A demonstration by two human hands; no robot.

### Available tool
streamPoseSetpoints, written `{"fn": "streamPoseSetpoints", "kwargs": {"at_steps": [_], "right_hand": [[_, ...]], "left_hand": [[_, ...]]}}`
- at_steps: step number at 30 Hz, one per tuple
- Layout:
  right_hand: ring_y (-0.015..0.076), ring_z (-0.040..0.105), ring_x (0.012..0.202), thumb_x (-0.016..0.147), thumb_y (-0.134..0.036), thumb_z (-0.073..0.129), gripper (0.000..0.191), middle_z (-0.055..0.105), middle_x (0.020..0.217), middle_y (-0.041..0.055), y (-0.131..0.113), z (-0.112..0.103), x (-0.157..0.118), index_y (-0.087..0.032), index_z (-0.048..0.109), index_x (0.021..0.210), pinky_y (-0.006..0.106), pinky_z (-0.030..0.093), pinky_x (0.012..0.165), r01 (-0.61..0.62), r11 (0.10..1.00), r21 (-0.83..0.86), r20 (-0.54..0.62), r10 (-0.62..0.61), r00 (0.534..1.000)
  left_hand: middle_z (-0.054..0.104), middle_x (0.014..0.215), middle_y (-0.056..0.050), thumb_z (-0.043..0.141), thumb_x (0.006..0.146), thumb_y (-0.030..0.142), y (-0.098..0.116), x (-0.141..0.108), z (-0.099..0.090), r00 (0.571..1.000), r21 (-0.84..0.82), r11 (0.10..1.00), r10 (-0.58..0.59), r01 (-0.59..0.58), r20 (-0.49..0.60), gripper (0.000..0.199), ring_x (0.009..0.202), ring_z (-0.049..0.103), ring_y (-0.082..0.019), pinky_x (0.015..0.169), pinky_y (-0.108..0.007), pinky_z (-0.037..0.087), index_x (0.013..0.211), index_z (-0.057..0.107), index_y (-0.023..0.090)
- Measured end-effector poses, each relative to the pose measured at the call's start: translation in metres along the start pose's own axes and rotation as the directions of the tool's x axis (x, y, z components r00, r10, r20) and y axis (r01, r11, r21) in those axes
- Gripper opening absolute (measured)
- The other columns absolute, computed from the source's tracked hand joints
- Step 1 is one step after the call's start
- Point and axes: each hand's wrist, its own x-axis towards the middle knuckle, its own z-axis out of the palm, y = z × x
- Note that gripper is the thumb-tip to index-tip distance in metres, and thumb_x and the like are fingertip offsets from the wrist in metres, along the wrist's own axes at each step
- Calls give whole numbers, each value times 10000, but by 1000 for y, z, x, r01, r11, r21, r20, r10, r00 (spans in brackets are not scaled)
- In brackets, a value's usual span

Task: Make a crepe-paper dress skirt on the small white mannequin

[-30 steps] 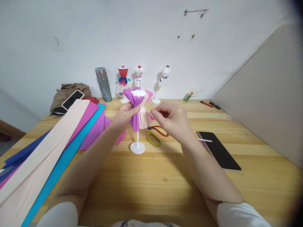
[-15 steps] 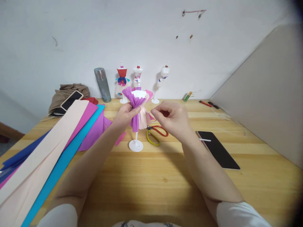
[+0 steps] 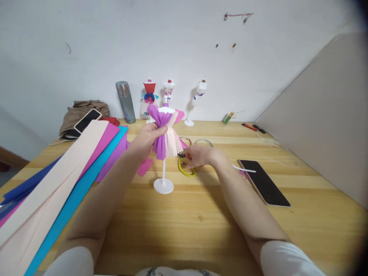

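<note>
A small white dress form on a round base (image 3: 163,186) wears pleated purple paper (image 3: 160,132) and pale pink paper (image 3: 173,140). My left hand (image 3: 148,138) pinches the purple paper at the waist, thumb in front. Over the scissors (image 3: 186,171), which have a yellow handle loop, is my right hand (image 3: 197,155). It is blurred, and its fingers hang down beside the pivot; whether they hold the scissors is unclear. Behind my right hand lies a ring-shaped roll (image 3: 204,141).
Three dress forms, one in a red top (image 3: 149,88), and a flask (image 3: 125,102) stand by the wall. Long paper strips (image 3: 77,168) cover the left side. A black tablet (image 3: 266,184) with a white strip lies at right. A phone (image 3: 87,120) rests on brown cloth (image 3: 86,109).
My right hand has moved down from beside the dress to the scissors. My left hand and the dress form have shifted slightly left and nearer, and the base has moved closer to me.
</note>
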Motion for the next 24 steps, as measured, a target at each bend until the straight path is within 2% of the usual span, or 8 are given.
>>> {"fn": "streamPoseSetpoints", "kwargs": {"at_steps": [3,7,9,11,13,17,20,24], "right_hand": [[144,553,523,567,-205,825,258,552,560,-27,-4,7,10,-211,567,565,258,368,520,-38,999,-32,91,41,995],[250,676,757,656,-333,795,199,668,755,55,0,6,14,-192,669,719,319,453,643,-57,994,-91,153,70,986],[286,688,858,676,-389,788,286,699,868,83,4,6,16,-196,699,868,345,471,695,-51,994,-99,162,66,985],[299,687,899,635,-361,824,382,711,925,87,7,8,18,-210,691,960,345,475,709,-42,996,-78,152,53,987],[285,683,882,600,-269,842,400,714,917,71,8,13,19,-225,672,960,327,468,693,-25,999,-46,133,31,991],[210,640,720,636,-138,758,253,668,764,32,9,17,19,-219,622,834,291,415,615,-2,1000,2,106,1,994],[174,579,649,676,-170,721,190,621,722,20,13,9,15,-213,571,785,278,367,567,-10,1000,29,63,8,998],[152,529,663,768,-242,630,124,602,770,20,29,-10,0,-209,528,830,270,348,568,-17,997,78,-35,20,999]], "left_hand": [[651,683,-42,777,738,385,4,-2,-2,997,-8,999,-37,38,73,266,686,639,-198,698,-327,499,752,661,146],[698,730,-50,744,749,351,14,-7,1,987,-11,995,-99,101,131,218,762,684,-215,746,-336,530,782,690,143],[707,739,-46,750,732,324,18,-9,1,987,-23,995,-96,100,131,194,775,688,-213,757,-338,539,791,699,146],[709,756,-46,769,710,309,20,-10,0,988,-24,996,-85,89,130,199,754,676,-200,738,-332,534,802,700,147],[702,762,-44,785,699,313,22,-11,-1,989,-8,997,-77,79,127,217,721,658,-185,703,-321,521,805,694,148],[711,787,-59,794,701,327,26,-15,-2,991,22,998,-68,65,113,240,736,668,-198,689,-322,522,829,700,147],[706,748,-59,807,689,332,31,-16,-4,988,37,996,-83,79,127,239,705,670,-198,651,-312,525,794,699,147],[646,606,-32,839,655,362,37,-14,-13,971,50,992,-122,114,207,286,586,629,-150,596,-275,512,668,669,132]]}}
